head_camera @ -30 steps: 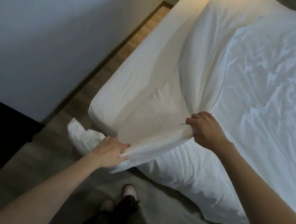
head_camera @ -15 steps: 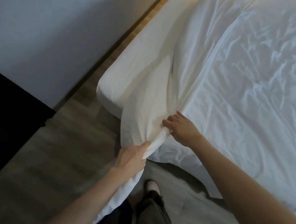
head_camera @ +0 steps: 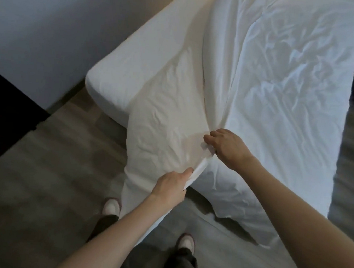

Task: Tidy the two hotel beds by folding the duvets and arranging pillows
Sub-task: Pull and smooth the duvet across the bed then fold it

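Left hand [head_camera: 172, 187]: bare forearm comes up from the lower left, wrist roughly straight. The thumb lies on top and the fingers curl underneath, pinching the folded edge of the duvet [head_camera: 282, 105] just off the near end of the mattress [head_camera: 121, 78].

Right hand [head_camera: 228, 148]: arm enters from the lower right, back of the hand up. The fingers curl down into the cloth and clench a bunch of the same duvet at the near edge of the mattress, further in over it than the left hand.

The hands are near each other but not touching, and a short run of folded edge spans between them.

Duvet: white and creased, it covers most of the mattress top toward its right side. Its left part is a loose flap that drapes off the near end of the mattress and hangs toward the floor [head_camera: 56, 161], passing behind the left forearm. Another corner hangs off the near end, right of both hands. The mattress's left strip and near-left corner are uncovered.

Around the mattress:
- Grey plank floor at the near end.
- Pale wall [head_camera: 53, 14] along the left side.
- Dark block [head_camera: 1, 106] further left; can't tell what it is.

Person stands at the near end in dark trousers [head_camera: 181, 264]. The left slipper [head_camera: 111, 206] is just beside the hanging flap and the right slipper [head_camera: 186, 241] is nearer the camera.
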The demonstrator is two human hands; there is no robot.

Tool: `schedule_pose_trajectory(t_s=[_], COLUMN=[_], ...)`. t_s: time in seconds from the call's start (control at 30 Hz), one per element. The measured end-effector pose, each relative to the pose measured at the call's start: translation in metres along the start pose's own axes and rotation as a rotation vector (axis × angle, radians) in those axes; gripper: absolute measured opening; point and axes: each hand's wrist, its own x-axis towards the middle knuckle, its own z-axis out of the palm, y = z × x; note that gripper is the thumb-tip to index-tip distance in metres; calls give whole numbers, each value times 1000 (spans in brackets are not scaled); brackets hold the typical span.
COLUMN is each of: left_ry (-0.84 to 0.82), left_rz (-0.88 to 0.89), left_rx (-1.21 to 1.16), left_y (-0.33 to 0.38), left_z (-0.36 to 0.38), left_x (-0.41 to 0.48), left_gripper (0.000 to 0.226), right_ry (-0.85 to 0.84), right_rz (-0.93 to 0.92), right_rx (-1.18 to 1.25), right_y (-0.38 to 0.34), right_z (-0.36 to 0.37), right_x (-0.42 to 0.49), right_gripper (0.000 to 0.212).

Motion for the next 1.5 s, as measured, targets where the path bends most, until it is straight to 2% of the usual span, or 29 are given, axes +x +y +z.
schedule_pose_trajectory(t_s=[0.2,0.27,0.33,0.4,0.47,0.63,0.87,1.1,1.27,1.5], left_ry=[-118,-238,-383,-414,-353,-222,20,134,137,252], left_rz=[71,71,80,68,46,46,211,393,453,495], left_rx=[-97,-87,32,128,155,251,294,341,395,408], left_y=[127,155,169,172,173,178,194,220,269,391], left_z=[64,82,97,104,105,76,12,-37,-40,-15], left_x=[-3,1,3,5,8,7,-27,-79,-81,-59], left_gripper=[41,43,53,56,51,57,59,58,58,58], right_ry=[2,-100,-269,-335,-307,-191,9,194,297,356], right_rz=[149,246,321,360,399,520,568,648,747,749], right_rx=[-12,-2,-1,39,108,210,188,103,88,25], right_y=[72,94,104,103,96,75,30,-12,6,85], right_z=[20,30,38,42,41,20,-26,-62,-77,-91], right_x=[-137,-174,-209,-236,-254,-280,-316,-360,-397,-475], right_gripper=[18,24,37,46,49,50,51,55,54,54])
